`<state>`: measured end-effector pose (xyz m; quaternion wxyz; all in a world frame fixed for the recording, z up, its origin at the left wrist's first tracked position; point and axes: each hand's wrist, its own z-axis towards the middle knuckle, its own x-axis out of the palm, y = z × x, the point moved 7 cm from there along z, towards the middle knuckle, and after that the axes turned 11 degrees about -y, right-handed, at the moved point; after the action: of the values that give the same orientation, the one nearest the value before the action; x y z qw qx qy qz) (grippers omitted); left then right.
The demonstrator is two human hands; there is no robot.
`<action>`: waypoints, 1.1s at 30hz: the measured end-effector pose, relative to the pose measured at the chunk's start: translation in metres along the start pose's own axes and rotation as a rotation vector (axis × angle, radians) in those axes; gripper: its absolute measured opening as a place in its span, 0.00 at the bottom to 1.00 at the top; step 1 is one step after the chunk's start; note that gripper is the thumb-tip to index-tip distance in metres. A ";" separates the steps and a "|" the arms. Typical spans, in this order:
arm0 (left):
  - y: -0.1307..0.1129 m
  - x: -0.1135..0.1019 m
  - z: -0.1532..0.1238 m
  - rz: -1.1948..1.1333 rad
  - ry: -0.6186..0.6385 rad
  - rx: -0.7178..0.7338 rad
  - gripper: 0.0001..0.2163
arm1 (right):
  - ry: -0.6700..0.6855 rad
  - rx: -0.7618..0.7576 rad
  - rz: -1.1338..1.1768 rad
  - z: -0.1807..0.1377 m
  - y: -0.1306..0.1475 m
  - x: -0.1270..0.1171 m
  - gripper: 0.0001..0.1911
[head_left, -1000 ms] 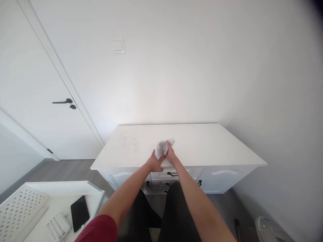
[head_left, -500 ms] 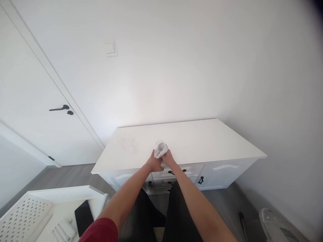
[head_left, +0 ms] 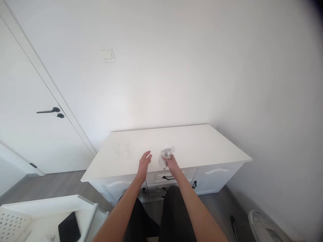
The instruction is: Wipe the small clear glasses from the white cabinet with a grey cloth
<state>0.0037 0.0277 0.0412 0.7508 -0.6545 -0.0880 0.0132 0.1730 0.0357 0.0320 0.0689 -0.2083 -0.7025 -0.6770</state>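
Left hand (head_left: 144, 162) now off the white cloth (head_left: 167, 155), fingers spread and holding nothing, hovering just above the counter (head_left: 202, 144); half a second back both hands met on the cloth. Right hand (head_left: 170, 162) alone gripping cloth, fingers closed around the bunched wad, near the counter's front edge. Faint clear glasses (head_left: 123, 151) to the left, well apart. Reads as two-handed work on cloth finished, left hand freed.
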 end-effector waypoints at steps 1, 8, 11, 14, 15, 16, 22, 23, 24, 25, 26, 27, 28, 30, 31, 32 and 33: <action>0.002 0.005 -0.007 -0.133 0.026 -0.133 0.31 | 0.136 0.113 -0.009 -0.016 -0.010 0.009 0.21; -0.035 0.022 -0.039 -0.171 0.074 -0.144 0.19 | 0.290 0.090 -0.153 -0.089 -0.019 0.039 0.22; -0.055 0.011 -0.041 0.008 -0.111 0.027 0.15 | 0.073 -0.294 -0.677 -0.092 0.013 0.037 0.17; -0.059 0.009 -0.046 -0.083 -0.136 -0.008 0.15 | 0.017 -0.359 -0.775 -0.100 0.025 0.037 0.23; -0.056 0.010 -0.049 -0.157 -0.100 -0.061 0.16 | 0.082 -0.273 -0.664 -0.102 0.020 0.038 0.22; -0.052 0.013 -0.052 -0.234 -0.046 -0.121 0.17 | 0.167 -0.143 -0.508 -0.106 0.013 0.040 0.21; -0.048 0.025 -0.070 -0.293 0.184 -0.241 0.19 | 0.370 0.477 0.199 -0.124 -0.006 0.030 0.23; -0.052 0.028 -0.070 -0.228 0.207 -0.203 0.19 | 0.357 0.482 0.236 -0.124 -0.001 0.028 0.23; -0.057 0.031 -0.070 -0.157 0.232 -0.160 0.20 | 0.344 0.477 0.262 -0.123 0.004 0.027 0.23; -0.062 0.034 -0.069 -0.088 0.255 -0.121 0.22 | 0.320 0.463 0.278 -0.123 0.009 0.026 0.23; -0.066 0.037 -0.068 -0.025 0.264 -0.088 0.23 | 0.289 0.443 0.288 -0.122 0.014 0.026 0.24; -0.069 0.037 -0.066 0.026 0.242 -0.054 0.23 | 0.254 0.418 0.297 -0.121 0.018 0.027 0.24; -0.072 0.035 -0.065 0.062 0.179 -0.016 0.24 | 0.215 0.392 0.305 -0.120 0.021 0.028 0.25; -0.074 0.020 -0.067 0.109 -0.072 0.053 0.24 | 0.129 0.354 0.329 -0.116 0.026 0.027 0.26; -0.072 0.011 -0.073 0.134 -0.217 0.080 0.23 | 0.079 0.333 0.345 -0.114 0.028 0.024 0.26; -0.068 0.002 -0.083 0.155 -0.356 0.093 0.23 | 0.027 0.307 0.362 -0.113 0.029 0.020 0.26; -0.061 -0.003 -0.095 0.183 -0.435 0.079 0.22 | -0.023 0.279 0.378 -0.111 0.031 0.015 0.25</action>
<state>0.0094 -0.0743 0.0890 0.7350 -0.6115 -0.1873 0.2252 0.1506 -0.0703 0.0742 0.2144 -0.3322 -0.7385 -0.5462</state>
